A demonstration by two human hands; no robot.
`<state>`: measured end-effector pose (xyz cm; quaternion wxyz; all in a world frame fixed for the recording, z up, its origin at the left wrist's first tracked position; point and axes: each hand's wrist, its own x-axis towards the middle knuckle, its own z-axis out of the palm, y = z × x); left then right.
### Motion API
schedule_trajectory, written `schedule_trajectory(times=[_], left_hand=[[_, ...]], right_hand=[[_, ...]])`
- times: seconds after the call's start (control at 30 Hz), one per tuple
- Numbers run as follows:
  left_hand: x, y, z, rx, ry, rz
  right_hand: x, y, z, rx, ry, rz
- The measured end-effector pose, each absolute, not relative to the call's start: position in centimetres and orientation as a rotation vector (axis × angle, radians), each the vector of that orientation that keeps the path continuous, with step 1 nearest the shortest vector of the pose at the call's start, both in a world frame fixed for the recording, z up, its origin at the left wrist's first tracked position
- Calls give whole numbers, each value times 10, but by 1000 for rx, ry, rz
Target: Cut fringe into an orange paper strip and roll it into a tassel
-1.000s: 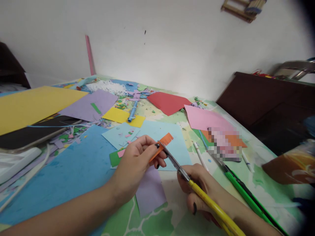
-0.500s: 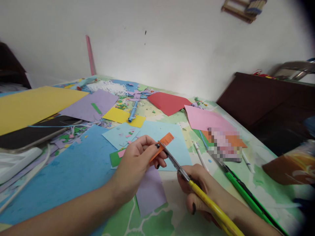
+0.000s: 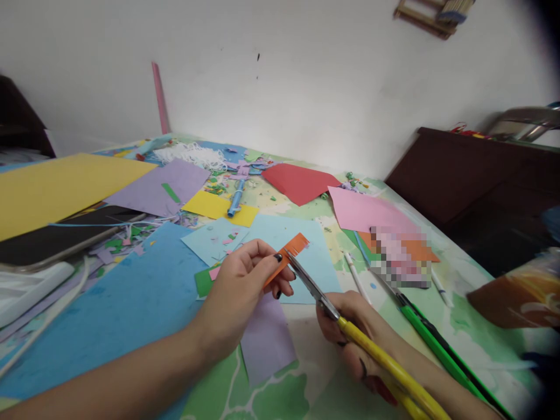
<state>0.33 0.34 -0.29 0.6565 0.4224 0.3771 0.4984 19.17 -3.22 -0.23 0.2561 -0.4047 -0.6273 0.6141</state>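
Observation:
Pinched between the thumb and fingers of my left hand (image 3: 251, 280) is an orange paper strip (image 3: 294, 245), with short cuts along its outer edge. My right hand (image 3: 356, 332) is wrapped round yellow-handled scissors (image 3: 376, 356). Their metal blades point up and left, with the tips at the strip's lower right edge, just beyond my left fingertips. Below the strip lies a light blue sheet (image 3: 315, 268). A purple paper (image 3: 269, 344) rests under and to the right of my left wrist.
A blue sheet (image 3: 131, 303) and a phone (image 3: 56, 236) lie at the left. Green scissors (image 3: 441, 344) and a white pen (image 3: 356, 277) are at the right. Red paper (image 3: 300, 182), pink paper (image 3: 371, 210), a rolled blue piece (image 3: 236, 198) and scraps lie farther back.
The scissor blades have drawn back slightly down and right from the orange strip. My right thumb and the handles have shifted a little to the right and down.

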Motion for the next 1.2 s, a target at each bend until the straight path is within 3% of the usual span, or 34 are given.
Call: schedule_trajectory(times=[1.2], left_hand=[[4,3,-2,954,859,1120]], right_hand=[[189,-38,8,-1198,-1686,1711]])
